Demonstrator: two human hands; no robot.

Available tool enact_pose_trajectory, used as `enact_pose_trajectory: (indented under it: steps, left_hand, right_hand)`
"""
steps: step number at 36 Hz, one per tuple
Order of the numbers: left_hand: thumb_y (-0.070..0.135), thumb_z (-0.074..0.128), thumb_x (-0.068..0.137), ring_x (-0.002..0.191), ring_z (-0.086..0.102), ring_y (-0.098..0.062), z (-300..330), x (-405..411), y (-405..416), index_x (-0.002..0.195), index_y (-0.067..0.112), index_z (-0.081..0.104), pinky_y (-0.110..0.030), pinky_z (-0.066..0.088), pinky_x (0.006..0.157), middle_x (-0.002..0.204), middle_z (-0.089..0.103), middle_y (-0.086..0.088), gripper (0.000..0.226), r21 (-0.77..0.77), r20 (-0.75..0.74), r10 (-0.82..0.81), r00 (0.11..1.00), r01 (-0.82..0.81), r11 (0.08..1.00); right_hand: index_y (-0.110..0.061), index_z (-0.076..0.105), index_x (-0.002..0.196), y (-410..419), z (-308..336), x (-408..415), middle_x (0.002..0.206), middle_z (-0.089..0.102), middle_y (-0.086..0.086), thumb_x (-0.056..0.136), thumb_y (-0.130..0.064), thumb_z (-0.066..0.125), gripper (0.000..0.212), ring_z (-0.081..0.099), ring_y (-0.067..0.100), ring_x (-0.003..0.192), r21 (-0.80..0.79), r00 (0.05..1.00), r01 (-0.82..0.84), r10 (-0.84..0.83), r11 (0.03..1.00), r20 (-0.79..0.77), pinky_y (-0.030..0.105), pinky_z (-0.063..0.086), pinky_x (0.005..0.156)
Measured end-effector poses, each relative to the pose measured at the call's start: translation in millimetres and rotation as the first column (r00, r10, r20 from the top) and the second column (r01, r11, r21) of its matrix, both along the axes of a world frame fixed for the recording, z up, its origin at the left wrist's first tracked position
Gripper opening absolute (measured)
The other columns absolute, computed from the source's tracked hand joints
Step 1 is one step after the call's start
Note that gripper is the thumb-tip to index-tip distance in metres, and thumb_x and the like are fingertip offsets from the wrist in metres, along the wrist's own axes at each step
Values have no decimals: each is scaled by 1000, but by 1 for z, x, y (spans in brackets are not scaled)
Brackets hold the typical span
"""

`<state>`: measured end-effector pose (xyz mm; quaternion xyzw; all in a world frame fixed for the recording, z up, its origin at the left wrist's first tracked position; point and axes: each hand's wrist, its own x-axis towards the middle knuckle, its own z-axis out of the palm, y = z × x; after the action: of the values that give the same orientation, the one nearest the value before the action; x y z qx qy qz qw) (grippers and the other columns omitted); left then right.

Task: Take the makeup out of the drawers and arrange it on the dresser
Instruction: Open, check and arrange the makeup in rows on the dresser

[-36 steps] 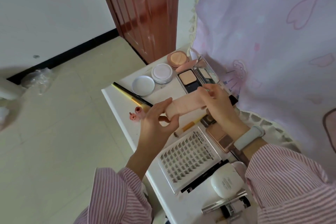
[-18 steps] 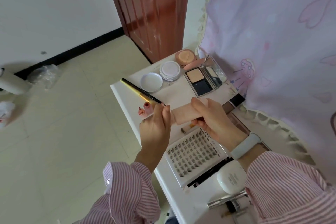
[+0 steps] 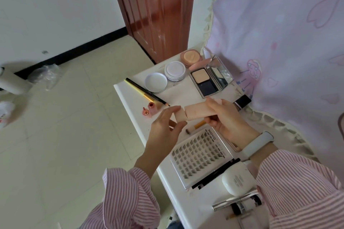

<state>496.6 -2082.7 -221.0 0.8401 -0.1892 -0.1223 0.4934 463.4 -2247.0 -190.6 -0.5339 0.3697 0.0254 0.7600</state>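
Since half a second ago your left hand (image 3: 163,126) has slid back along the pink tube (image 3: 197,111) to its cap (image 3: 180,115), fingers now looser around it. One tube, two hands: your right hand (image 3: 223,117) wraps the tube's body, holding it level above the white dresser (image 3: 130,109). On the dresser you have two round white jars (image 3: 156,82), one open compact (image 3: 208,82), one lash tray (image 3: 201,156) and one black pencil (image 3: 147,92)
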Motion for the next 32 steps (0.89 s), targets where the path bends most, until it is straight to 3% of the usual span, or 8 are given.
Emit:
enact_pose_trajectory:
  steps: [2,5,9,13,17,21,26,32]
  left_hand:
    - [25,51,93,55,57,-3,1,1,-2,116,30,49,-23,52,60,78,64,10,23,-36,-148,15,989,-20,999]
    - [26,43,97,53,54,-8,2,5,-2,110,19,52,-25,48,54,74,64,4,18,-101,-284,79,956,-112,989]
    - [31,46,95,65,59,-15,-8,7,0,106,11,60,-23,46,61,85,63,-2,27,35,-331,230,915,-232,972]
    - [33,49,93,76,61,-19,-19,5,1,108,16,60,-28,49,67,87,66,-1,26,85,-337,322,885,-312,946]
    - [33,51,92,59,53,-11,-22,5,-2,105,20,57,-21,43,52,81,66,-1,19,78,-377,379,845,-379,922]
    - [35,55,90,70,60,-13,-21,9,-12,105,17,55,-24,49,60,89,67,-2,23,61,-418,414,809,-430,901]
    - [24,58,89,72,62,-14,-13,19,-38,103,13,50,-27,51,65,84,64,-1,19,-11,-509,438,741,-515,857]
    - [26,57,89,70,62,-15,-14,40,-67,98,11,47,-26,49,57,88,66,-8,20,-9,-617,514,596,-658,753]
  right_hand:
    - [-9,52,89,-5,0,-1,63,50,5,94,-23,52,15,47,9,41,-33,1000,-27,27,999,-6,15,32,33]
    - [-11,56,94,-13,2,-1,62,50,4,94,-23,51,12,45,9,44,-210,996,-88,83,974,-32,16,30,34]
    - [-14,53,93,-22,0,4,78,51,1,92,-20,52,6,46,11,61,-398,999,22,-32,917,-19,14,39,44]
    - [-11,50,101,-18,-9,17,91,53,5,90,-14,53,11,53,15,75,-334,994,48,-76,942,-72,25,47,63]
    - [-5,52,90,-2,-17,35,96,53,10,86,0,50,6,55,25,88,-297,991,76,-105,952,-86,26,52,63]
    - [-8,47,87,7,-22,47,99,47,6,84,7,48,15,54,25,89,-349,991,58,-95,935,-92,28,56,63]
    - [-2,56,107,2,-30,43,104,54,12,85,1,48,24,59,33,95,-615,987,-103,4,782,-161,45,55,80]
    - [-3,56,122,-7,-33,36,118,58,19,90,-4,44,34,56,34,108,-738,973,-219,88,638,-212,45,51,89]
